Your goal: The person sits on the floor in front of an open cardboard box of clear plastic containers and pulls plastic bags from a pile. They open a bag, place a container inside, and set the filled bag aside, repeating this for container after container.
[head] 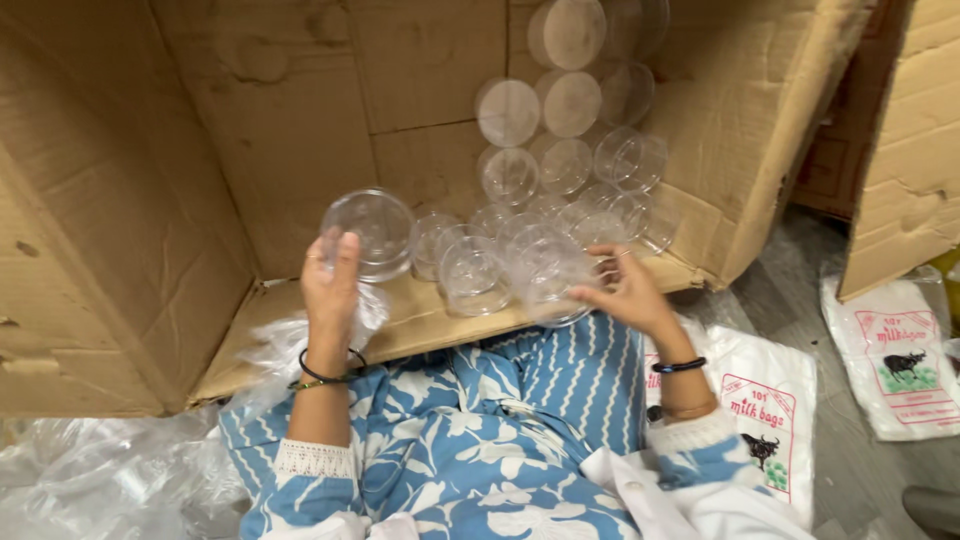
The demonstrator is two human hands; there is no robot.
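My left hand (331, 290) holds up a round clear plastic lid (368, 232) by its edge, in front of an open cardboard box. My right hand (625, 292) grips a clear plastic container (548, 278) at the front lip of the box. Another clear container (472, 276) sits between my two hands on the box flap. Behind them, several stacked clear containers (565, 160) lie on their sides inside the box.
The large cardboard box (280, 110) lies on its side, open toward me. Crumpled clear plastic film (100, 470) covers the floor at lower left. White printed plastic bags (770, 400) lie on the grey floor at right, near another cardboard flap (910, 150).
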